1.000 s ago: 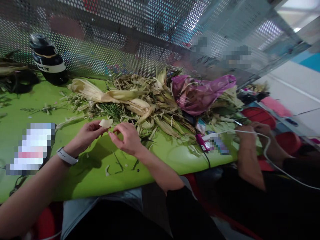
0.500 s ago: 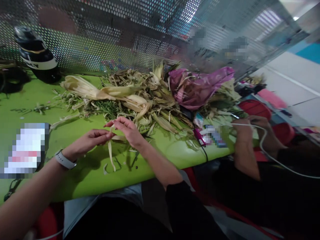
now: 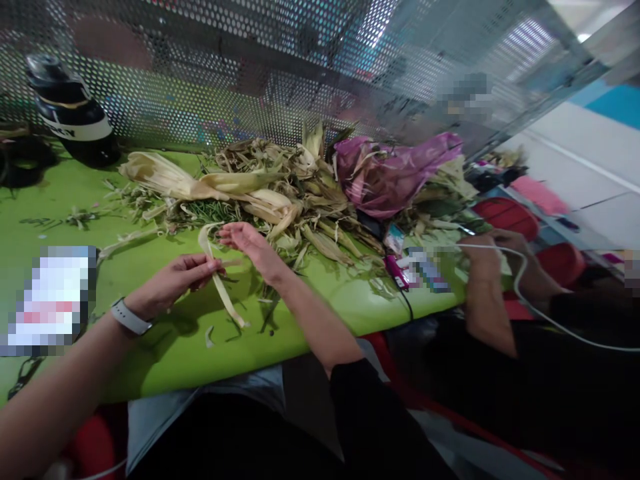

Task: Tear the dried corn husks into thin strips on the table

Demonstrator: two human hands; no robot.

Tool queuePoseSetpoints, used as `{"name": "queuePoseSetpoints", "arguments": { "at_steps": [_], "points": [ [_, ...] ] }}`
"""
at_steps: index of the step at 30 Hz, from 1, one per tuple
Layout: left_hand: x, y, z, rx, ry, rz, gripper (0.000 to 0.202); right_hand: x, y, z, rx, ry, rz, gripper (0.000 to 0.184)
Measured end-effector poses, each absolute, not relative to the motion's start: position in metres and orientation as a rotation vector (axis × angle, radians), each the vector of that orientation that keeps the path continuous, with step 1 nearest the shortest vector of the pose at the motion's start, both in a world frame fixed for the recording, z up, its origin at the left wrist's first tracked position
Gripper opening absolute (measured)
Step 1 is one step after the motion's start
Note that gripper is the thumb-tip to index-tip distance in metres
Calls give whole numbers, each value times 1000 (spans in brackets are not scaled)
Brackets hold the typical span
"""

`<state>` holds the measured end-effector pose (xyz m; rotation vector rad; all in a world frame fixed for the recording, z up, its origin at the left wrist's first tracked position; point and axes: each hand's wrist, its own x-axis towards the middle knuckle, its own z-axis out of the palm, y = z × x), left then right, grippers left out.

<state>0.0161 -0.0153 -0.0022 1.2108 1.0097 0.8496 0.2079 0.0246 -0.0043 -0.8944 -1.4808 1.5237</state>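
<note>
My left hand (image 3: 193, 272), a white band on its wrist, pinches a pale strip of corn husk (image 3: 226, 298) between thumb and fingertips. The strip bends over at its top, and its tail hangs down to the right over the green table (image 3: 170, 363). Beside the bent top is my right hand (image 3: 255, 250), fingers stretched out and holding nothing that I can see. A heap of dried corn husks (image 3: 270, 200) lies just beyond both hands, with green sprigs among it.
A pink plastic bag (image 3: 395, 173) lies on the husks. The dark bottle (image 3: 75, 120) stands back left; a blurred-out phone (image 3: 50, 300) lies front left. At right are a magenta tool (image 3: 397, 272), a white cable (image 3: 525, 280) and another person's hands (image 3: 485, 257). Perforated metal panels rise behind.
My right hand has let go of the strip's top and moved slightly up, its fingers straightening. The strip now arches above my left hand, its tail swung to the right.
</note>
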Motion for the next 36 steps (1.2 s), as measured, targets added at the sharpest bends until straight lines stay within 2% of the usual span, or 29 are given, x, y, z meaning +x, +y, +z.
{"name": "queuePoseSetpoints", "arguments": {
  "at_steps": [4, 7, 16, 21, 27, 36],
  "points": [
    [13, -11, 2, 1145, 992, 864, 32, 218, 28, 4, -1017, -1805, 1504, 43],
    [12, -10, 1, 1125, 1006, 877, 33, 218, 24, 8, -944, -1965, 1481, 43],
    [10, -10, -5, 1192, 947, 799, 25, 210, 24, 1, -906, -1687, 1459, 36],
    [9, -12, -5, 1161, 924, 785, 21, 214, 25, 2, -964, -1753, 1398, 34],
    [13, -12, -6, 931, 928, 867, 26, 220, 26, 2, -931, -1811, 1292, 31],
    [13, -13, -2, 1115, 958, 858, 22, 217, 23, 0, -951, -1794, 1141, 29]
  ]
}}
